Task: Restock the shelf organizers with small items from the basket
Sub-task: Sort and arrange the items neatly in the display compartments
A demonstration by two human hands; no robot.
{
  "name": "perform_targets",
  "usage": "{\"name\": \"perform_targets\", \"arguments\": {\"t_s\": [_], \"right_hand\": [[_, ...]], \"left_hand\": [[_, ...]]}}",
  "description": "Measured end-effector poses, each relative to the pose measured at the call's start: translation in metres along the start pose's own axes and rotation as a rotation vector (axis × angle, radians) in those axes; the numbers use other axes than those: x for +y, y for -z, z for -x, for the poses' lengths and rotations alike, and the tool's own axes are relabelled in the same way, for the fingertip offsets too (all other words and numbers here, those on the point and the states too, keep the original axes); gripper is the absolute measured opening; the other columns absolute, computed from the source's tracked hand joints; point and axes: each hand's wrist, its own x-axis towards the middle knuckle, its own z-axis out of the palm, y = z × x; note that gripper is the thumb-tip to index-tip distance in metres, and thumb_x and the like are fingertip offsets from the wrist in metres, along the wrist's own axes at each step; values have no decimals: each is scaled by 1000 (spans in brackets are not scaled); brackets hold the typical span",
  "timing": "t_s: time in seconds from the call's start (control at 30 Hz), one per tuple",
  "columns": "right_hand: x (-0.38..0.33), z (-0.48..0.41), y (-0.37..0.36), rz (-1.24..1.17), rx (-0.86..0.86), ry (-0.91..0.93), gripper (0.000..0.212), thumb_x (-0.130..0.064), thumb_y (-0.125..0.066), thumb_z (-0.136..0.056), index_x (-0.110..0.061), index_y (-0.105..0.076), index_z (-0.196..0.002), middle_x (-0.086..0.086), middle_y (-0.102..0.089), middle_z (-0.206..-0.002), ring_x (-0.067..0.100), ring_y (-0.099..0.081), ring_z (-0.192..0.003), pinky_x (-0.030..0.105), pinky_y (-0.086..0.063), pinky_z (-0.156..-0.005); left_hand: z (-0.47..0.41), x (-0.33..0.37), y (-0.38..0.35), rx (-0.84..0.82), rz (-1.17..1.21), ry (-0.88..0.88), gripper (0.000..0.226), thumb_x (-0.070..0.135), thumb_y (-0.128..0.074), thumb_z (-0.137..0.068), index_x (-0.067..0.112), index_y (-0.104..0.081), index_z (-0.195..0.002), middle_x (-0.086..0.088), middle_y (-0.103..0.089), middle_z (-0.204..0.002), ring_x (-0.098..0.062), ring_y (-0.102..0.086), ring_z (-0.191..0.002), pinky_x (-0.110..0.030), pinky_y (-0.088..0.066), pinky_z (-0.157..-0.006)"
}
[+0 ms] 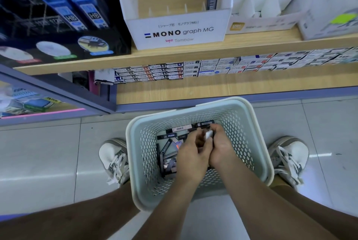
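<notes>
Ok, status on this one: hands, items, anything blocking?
Left hand and right hand inside basket, together gripping a bundle of small packs. More packs loose in basket. Display box above nearly empty, path to it open.

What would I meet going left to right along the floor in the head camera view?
Left shoe → basket, where the left hand and right hand grip small items → right shoe.

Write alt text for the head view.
The left hand and right hand reach into a pale green perforated basket on the floor, together gripping a white-ended pack above loose slim dark cases. Ahead, a nearly empty MONO graph MG display box sits on the wooden shelf.
</notes>
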Motion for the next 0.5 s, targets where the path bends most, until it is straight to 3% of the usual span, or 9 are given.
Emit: {"name": "perform_targets", "arguments": {"t_s": [0.03, 0.1, 0.17, 0.27, 0.4, 0.5], "right_hand": [[-1, 3, -2, -44, -15, -5, 29, -31, -54, -90, -9, -54, -72, 9, -61, -71, 25, -61, -58, 30, -53, -46], [-2, 7, -6, -132, -47, -14, 27, -29, -52, -90, -12, -49, -69, 4, -56, -71, 19, -57, -63, 25, -53, -50], [-4, 13, -9, -173, -70, -1, 29, -28, -48, -89, -12, -45, -65, 4, -51, -64, 19, -48, -60, 25, -48, -56], [-6, 27, -17, -229, -140, 14, 32, -27, -47, -89, -13, -41, -62, 4, -47, -55, 20, -43, -56, 31, -43, -59], [-18, 47, -24, -252, -202, 23, 24, -19, -58, -92, -11, -47, -71, 1, -46, -56, 14, -52, -52, 24, -48, -53], [-31, 72, -16, 102, -248, -18, 14, -12, -62, -90, -11, -52, -79, 2, -52, -60, 12, -56, -53, 16, -41, -38]], "left_hand": [[2, -4, -1, -27, 25, -1, 23, 42, -56, -92, 27, -57, -110, 17, -62, -94, 2, -58, -82, -10, -44, -73], [0, -10, -3, -88, 76, 10, 28, 47, -54, -92, 23, -56, -107, 8, -63, -99, -8, -59, -90, -24, -49, -81], [-2, -7, -4, -106, 178, 90, 30, 49, -52, -92, 20, -56, -99, 2, -65, -95, -14, -61, -88, -35, -51, -79], [-1, 1, 0, 23, 363, 230, 25, 37, -59, -92, 13, -60, -87, -2, -67, -81, -17, -60, -73, -38, -50, -68], [-1, 9, 23, 84, 612, 385, 27, 38, -59, -92, 13, -63, -84, -1, -65, -69, -14, -52, -55, -29, -44, -52], [-5, 24, 52, 105, 692, 418, 34, 40, -55, -94, 13, -62, -74, 2, -58, -54, -10, -47, -42, -21, -38, -42]]}}
